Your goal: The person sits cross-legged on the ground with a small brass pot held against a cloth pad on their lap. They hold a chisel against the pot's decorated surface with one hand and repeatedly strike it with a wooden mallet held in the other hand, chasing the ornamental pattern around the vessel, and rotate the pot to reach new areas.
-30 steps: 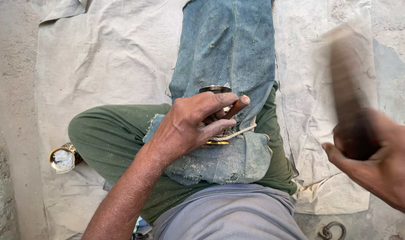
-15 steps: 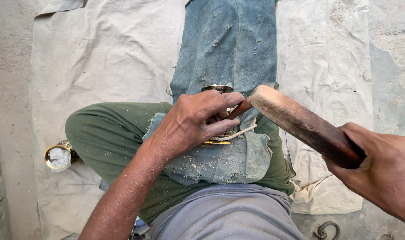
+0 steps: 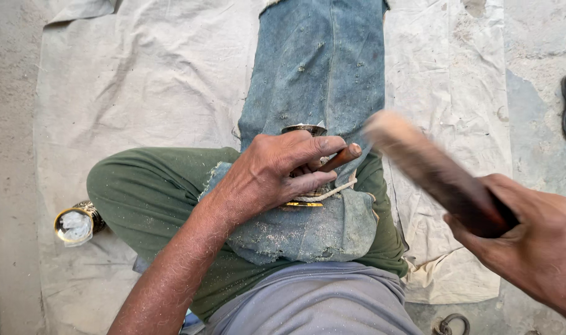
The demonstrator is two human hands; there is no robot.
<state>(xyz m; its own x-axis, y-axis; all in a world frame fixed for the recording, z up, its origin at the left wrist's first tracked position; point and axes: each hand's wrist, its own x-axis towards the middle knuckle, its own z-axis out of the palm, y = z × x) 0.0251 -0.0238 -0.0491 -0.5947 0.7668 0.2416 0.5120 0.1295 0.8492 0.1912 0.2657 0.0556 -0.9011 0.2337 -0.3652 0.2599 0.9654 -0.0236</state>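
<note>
Head view: left hand (image 3: 277, 177) closed round a thin reddish chisel (image 3: 339, 157), tip on small metal piece (image 3: 303, 131) w/ brass rim, resting on denim cloth (image 3: 320, 74) over the lap. Right hand (image 3: 534, 245) clamped on wooden mallet (image 3: 435, 170), blurred, head just beside chisel end. Brass can (image 3: 77, 222) lies on ground sheet (image 3: 140, 80), at left.

Bare forearms dusted with fine grit, olive-green trousers (image 3: 146, 192), a grey shirt (image 3: 308, 304), no sleeves showing.

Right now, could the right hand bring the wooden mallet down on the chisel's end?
Probably yes: the chisel end pokes out past the left hand, and nothing lies between it and the mallet in the right hand.
</note>
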